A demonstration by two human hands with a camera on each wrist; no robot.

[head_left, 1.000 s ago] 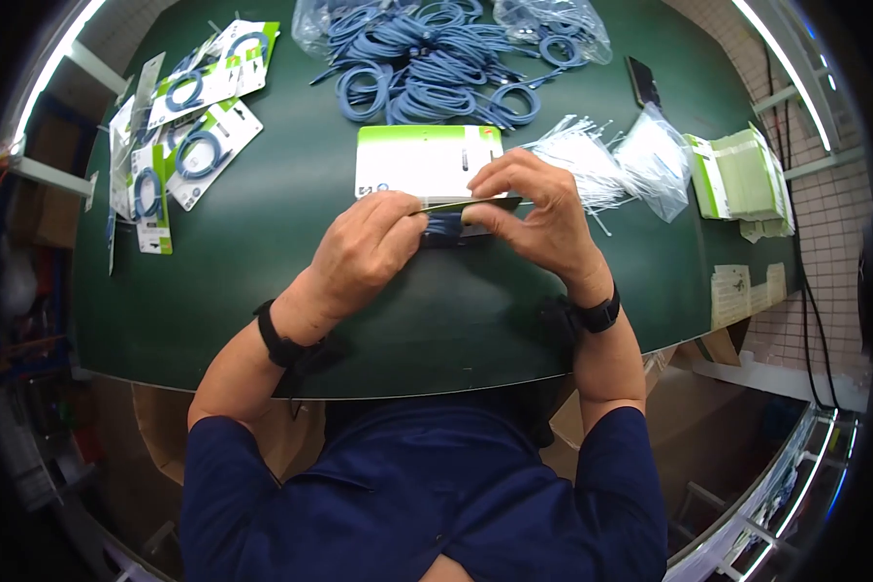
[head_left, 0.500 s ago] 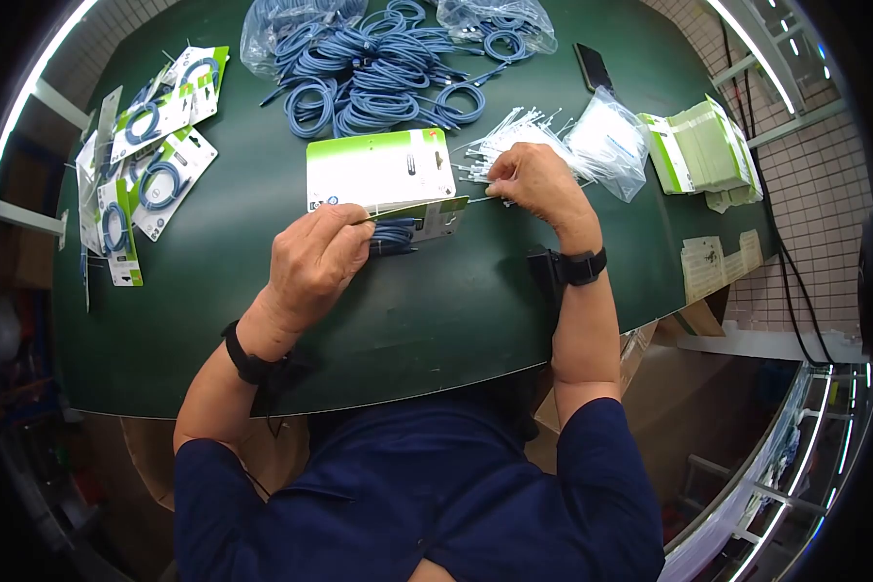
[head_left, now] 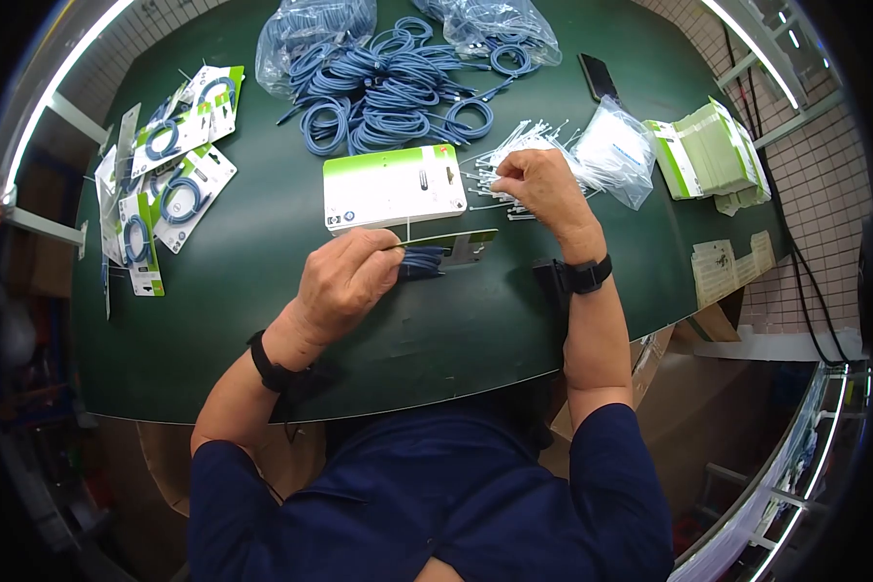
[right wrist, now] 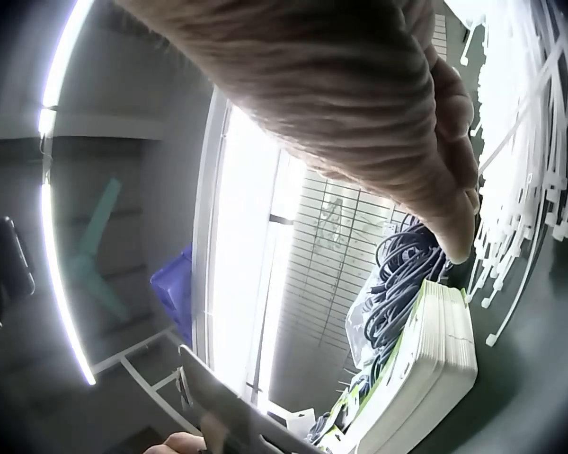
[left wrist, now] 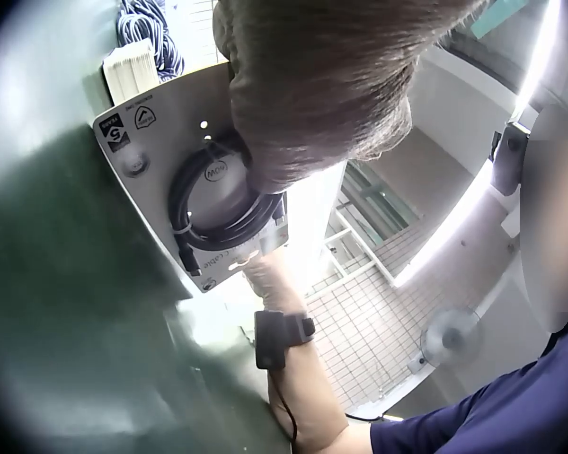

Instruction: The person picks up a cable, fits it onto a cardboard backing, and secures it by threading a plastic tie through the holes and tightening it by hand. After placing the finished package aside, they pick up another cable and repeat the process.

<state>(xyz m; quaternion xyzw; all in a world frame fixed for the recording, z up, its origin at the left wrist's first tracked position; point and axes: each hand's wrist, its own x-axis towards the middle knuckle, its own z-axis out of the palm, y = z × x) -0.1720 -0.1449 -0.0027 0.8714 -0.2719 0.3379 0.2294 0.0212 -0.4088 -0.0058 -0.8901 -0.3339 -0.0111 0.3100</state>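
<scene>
My left hand (head_left: 347,281) grips an upright printed card (head_left: 470,247) by its left end, the card's green top edge facing up. A coiled dark blue cable (left wrist: 222,203) lies against the card's near face, partly behind the hand in the left wrist view. One white strip stands out from the card's far side. Over a loose pile of white cable ties (right wrist: 521,189) is my right hand (head_left: 550,194), thumb and fingers pinched together around a thin tie at the pile's left edge. Just beyond the held card lies a stack of green-and-white cards (head_left: 393,189).
Bundled blue cables (head_left: 388,92) and plastic bags (head_left: 315,44) fill the back. Carded cables (head_left: 179,199) lie at the left. To the right are a clear bag of ties (head_left: 616,155), a phone (head_left: 598,78) and another card stack (head_left: 713,150).
My right hand has let go of the held card and moved right to the cable tie pile, where it stays. The left hand keeps hold of the card. The head view has shifted.
</scene>
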